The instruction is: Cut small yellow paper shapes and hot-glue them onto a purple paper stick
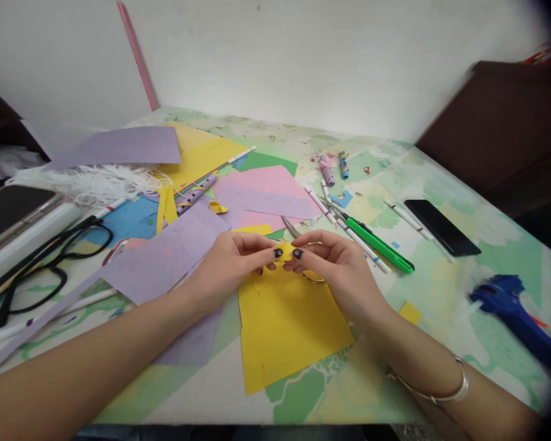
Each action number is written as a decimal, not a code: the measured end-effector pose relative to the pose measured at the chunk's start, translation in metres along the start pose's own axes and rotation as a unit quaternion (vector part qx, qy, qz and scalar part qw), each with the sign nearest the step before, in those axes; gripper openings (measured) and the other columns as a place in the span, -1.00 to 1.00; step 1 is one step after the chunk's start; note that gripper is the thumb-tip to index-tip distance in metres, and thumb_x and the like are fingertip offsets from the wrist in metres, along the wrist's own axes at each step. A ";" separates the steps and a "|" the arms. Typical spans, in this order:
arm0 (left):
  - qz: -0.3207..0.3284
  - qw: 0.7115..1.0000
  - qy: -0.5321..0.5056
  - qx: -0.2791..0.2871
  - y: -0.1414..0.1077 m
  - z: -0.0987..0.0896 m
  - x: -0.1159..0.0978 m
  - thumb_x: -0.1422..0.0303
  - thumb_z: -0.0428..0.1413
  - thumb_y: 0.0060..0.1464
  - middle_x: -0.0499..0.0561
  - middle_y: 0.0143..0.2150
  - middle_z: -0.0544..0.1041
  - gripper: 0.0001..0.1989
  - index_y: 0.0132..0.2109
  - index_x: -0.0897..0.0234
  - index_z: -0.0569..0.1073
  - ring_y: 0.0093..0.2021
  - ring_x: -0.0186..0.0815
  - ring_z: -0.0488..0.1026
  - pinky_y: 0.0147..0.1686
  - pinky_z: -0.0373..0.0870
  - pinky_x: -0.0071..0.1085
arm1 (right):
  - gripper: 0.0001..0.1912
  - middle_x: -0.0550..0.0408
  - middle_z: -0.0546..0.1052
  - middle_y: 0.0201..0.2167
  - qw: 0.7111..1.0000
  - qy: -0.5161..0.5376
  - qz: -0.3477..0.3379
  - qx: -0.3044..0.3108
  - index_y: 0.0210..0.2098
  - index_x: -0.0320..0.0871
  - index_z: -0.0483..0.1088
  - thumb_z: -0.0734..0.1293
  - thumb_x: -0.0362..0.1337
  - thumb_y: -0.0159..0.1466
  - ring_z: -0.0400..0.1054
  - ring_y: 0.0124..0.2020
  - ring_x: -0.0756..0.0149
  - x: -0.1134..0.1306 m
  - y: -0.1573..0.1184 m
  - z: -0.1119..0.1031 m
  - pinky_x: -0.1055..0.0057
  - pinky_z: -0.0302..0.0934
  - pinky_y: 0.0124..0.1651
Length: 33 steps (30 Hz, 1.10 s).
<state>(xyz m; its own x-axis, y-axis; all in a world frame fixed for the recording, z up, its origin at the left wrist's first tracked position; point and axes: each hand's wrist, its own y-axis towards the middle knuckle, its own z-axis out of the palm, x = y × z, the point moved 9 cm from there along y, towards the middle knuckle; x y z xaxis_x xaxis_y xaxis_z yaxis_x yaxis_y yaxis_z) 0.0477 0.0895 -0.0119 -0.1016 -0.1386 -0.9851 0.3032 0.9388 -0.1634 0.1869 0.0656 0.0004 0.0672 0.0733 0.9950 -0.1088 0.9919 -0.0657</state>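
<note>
A small yellow paper piece (284,252) is pinched between my two hands near the middle of the view. My left hand (239,260) grips its left side with thumb and fingers, and my right hand (333,263) grips its right side. Below them a larger yellow sheet (294,331) lies flat on the patterned tabletop. Scissors (291,227) lie behind my right hand, their blades pointing up-left and their handle loops partly hidden by my fingers.
Purple sheets (165,257) and black glasses (50,269) lie left. Pink paper (266,190) is behind my hands. Rightward are a green cutter (379,245), white sticks (349,229), a phone (441,226) and a blue glue gun (514,306).
</note>
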 end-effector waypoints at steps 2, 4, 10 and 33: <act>0.003 1.000 -0.005 -0.004 -0.001 0.000 -0.001 0.33 0.24 -0.05 -0.01 -0.47 0.57 -0.87 -0.33 0.29 0.62 -0.44 -0.36 0.40 -0.40 0.30 -0.44 | -0.79 0.09 0.60 -0.45 1.000 -0.019 -0.002 0.002 -0.30 -0.16 0.41 0.43 -0.32 0.05 0.52 -0.37 0.32 0.000 0.001 0.000 0.40 0.36 -0.29; 0.009 1.000 -0.009 -0.006 -0.002 0.000 -0.003 0.33 0.23 -0.05 -0.01 -0.48 0.56 -0.88 -0.35 0.27 0.62 -0.44 -0.35 0.41 -0.41 0.31 -0.44 | -0.77 0.09 0.59 -0.45 1.000 -0.031 -0.003 0.001 -0.30 -0.15 0.41 0.44 -0.32 0.03 0.51 -0.37 0.31 -0.001 0.001 0.000 0.40 0.35 -0.32; 0.022 1.000 -0.008 0.011 -0.003 0.003 -0.006 0.31 0.19 -0.01 0.00 -0.49 0.58 -0.85 -0.39 0.27 0.63 -0.43 -0.33 0.45 -0.41 0.33 -0.45 | -0.79 0.11 0.56 -0.45 0.998 -0.046 -0.028 -0.015 -0.30 -0.15 0.40 0.41 -0.34 0.04 0.46 -0.41 0.37 0.003 0.003 -0.006 0.42 0.30 -0.36; 0.058 0.975 0.111 -0.185 0.020 -0.060 -0.039 0.31 0.27 -0.18 -0.18 -0.80 0.20 -0.85 -0.43 0.32 0.60 -0.69 -0.44 0.09 -0.61 0.00 -0.42 | -0.76 0.08 0.55 -0.42 0.972 -0.164 -0.146 -0.086 -0.24 -0.15 0.37 0.32 -0.28 0.07 0.47 -0.36 0.26 0.030 0.017 -0.037 0.28 0.33 -0.23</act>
<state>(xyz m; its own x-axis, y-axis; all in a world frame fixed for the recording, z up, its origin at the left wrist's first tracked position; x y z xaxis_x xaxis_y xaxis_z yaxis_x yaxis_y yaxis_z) 0.0009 0.1325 0.0263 -0.3025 0.0082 -0.9531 -0.0335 0.9993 0.0193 0.2241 0.0884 0.0262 -0.2524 -0.2225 0.9417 0.0369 0.9703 0.2392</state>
